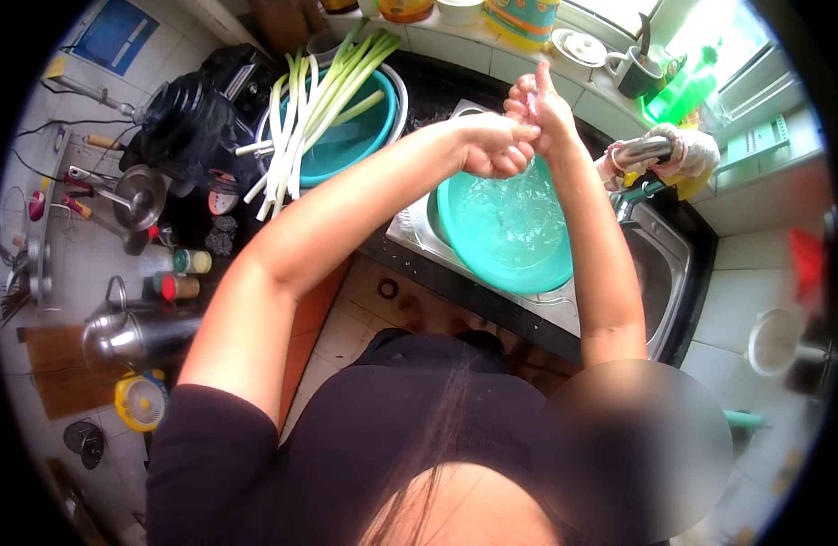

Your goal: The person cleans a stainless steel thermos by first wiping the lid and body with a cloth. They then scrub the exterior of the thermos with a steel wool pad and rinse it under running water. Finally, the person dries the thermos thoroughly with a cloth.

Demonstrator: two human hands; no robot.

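Observation:
Above a turquoise plastic basin (463,232), my left hand (497,145) meets my right hand (545,112), its fingers curled against the right palm. Something small and pinkish shows in that palm, too unclear to name, and the touching fingers partly cover it. Rippling, bubbly water (514,218) fills the basin, which rests on the stainless steel sink (415,228). Long green onions or leeks (316,112) lie across a teal plastic colander (337,164) left of my arms.
Beside my right forearm are a faucet (623,205) and a cloth (692,153) wrapped round a metal pipe. A mug (634,72) and a green bottle (685,92) stand on the windowsill. A ladle (135,198), jars (193,261) and a steel thermos jug (142,334) occupy the left.

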